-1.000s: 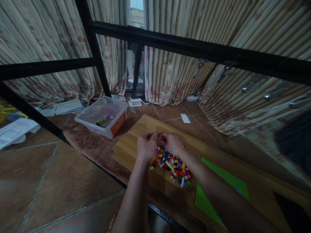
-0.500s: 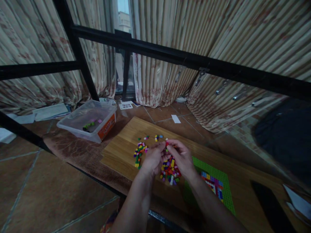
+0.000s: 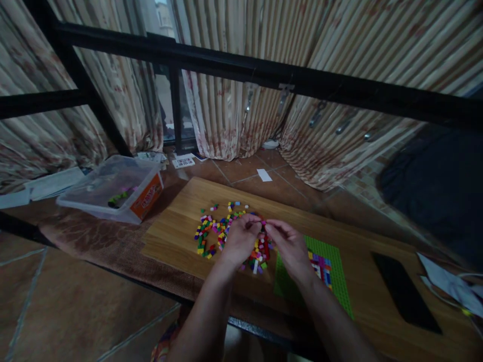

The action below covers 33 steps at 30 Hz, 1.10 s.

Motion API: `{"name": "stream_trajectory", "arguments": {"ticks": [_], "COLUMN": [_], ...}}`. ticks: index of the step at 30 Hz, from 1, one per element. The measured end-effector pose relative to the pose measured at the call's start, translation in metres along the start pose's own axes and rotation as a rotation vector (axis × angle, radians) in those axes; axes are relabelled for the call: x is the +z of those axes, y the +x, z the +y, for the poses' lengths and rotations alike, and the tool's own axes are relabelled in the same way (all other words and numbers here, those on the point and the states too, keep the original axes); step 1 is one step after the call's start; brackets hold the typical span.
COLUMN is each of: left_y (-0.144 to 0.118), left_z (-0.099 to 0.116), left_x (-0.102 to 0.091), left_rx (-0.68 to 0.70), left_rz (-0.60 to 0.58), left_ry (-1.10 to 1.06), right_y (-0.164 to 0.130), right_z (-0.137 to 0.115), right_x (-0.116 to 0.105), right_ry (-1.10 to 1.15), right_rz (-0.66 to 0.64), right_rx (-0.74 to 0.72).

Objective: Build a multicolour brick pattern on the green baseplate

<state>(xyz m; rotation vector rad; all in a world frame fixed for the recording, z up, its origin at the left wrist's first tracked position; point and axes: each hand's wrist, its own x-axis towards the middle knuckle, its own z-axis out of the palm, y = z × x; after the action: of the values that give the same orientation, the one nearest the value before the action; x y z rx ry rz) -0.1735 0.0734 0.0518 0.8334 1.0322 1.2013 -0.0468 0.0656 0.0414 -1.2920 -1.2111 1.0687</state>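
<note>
Over a pile of small toy bricks (image 3: 257,259), my two hands meet at the fingertips. A small magenta brick (image 3: 263,222) shows between them. My left hand (image 3: 241,240) has its thumb and forefinger closed at the brick's left side. From the right, my right hand (image 3: 290,247) pinches the same brick. Partly behind my right forearm lies a green baseplate (image 3: 341,281), with a patch of colourful bricks (image 3: 322,269) built on it. More loose bricks (image 3: 205,236) are scattered left of my left hand.
The wooden board (image 3: 175,221) carries the bricks and baseplate. A clear plastic box (image 3: 113,186) with an orange label and a few bricks inside stands at the left. A dark flat object (image 3: 405,291) and white papers (image 3: 449,281) lie at the right. A black metal bar (image 3: 234,60) crosses in front of the curtains.
The camera view has turned a little to the right. My fingers have shifted: a red piece showed between them before, and a magenta brick shows there now.
</note>
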Motion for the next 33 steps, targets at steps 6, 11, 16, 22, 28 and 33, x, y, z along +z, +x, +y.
{"name": "stream_trajectory", "arguments": {"ticks": [6,11,16,22,28,33], "left_y": [-0.004,-0.002,-0.001,-0.006,-0.005,-0.005], "left_z": [-0.006,-0.015,-0.015,-0.005,0.001,0.0], "left_x": [0.012,0.016,0.02,0.022,0.013,0.012], "left_rx": [0.034,0.034,0.018,-0.031,-0.073,-0.029], "left_rz": [-0.046,-0.02,-0.003,0.005,-0.013,-0.004], "left_ry": [0.115,0.104,0.024,-0.081,-0.049,0.097], "right_y": [-0.008,-0.009,-0.009,-0.01,-0.008,-0.01], "right_z": [0.001,0.002,-0.004,-0.011,-0.013,-0.012], "right_x": [-0.013,-0.011,-0.014,-0.021,-0.02,-0.014], "right_ry": [0.052,0.199,0.326,0.476,0.647,0.536], "right_rz": [0.072,0.077,0.077,0.05,-0.009,-0.051], "right_rx": [0.064,0.101,0.137,0.224,0.348,0.309]}}
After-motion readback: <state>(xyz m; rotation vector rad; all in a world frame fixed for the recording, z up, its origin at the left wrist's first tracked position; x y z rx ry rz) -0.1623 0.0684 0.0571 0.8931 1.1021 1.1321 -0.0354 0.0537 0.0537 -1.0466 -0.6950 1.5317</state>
